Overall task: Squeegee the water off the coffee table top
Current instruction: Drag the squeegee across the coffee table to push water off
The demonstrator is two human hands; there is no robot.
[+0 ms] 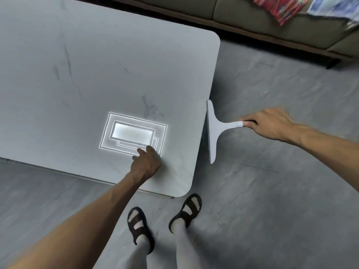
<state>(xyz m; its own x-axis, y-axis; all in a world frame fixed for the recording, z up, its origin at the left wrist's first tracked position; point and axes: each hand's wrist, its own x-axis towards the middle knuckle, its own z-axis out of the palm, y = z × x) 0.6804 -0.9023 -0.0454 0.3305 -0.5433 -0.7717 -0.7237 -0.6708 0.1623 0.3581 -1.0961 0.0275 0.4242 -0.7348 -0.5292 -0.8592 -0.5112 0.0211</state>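
Observation:
The grey coffee table top (97,74) fills the upper left, with faint dark streaks and a bright reflection of a ceiling light near its front right. A pale grey squeegee (213,129) hangs just past the table's right edge, its blade upright alongside that edge. My right hand (270,124) grips the squeegee's handle, out over the floor. My left hand (147,160) rests on the table near its front right corner, fingers bent and fingertips touching the surface at the reflection.
A grey floor (272,191) surrounds the table. A sofa (252,14) with patterned cloths (281,6) runs along the top right. My two feet in dark sandals (165,220) stand just in front of the table's corner.

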